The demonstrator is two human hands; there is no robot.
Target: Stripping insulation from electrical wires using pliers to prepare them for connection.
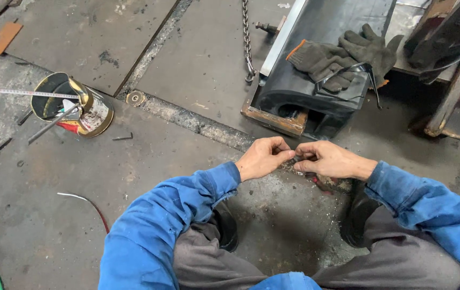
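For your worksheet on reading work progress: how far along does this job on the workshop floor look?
Done: the grey gloves are off and lie on the dark steel piece. In hand: the left hand and right hand pinch a small dark part between their fingertips; what it is cannot be told. Left: the tape measure lies across the tin can, untouched.

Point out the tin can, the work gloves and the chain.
tin can (94,114), head view, on its printed side wall.
work gloves (342,56), head view, on the palm of the nearer glove.
chain (246,37), head view, on a link midway along its length.
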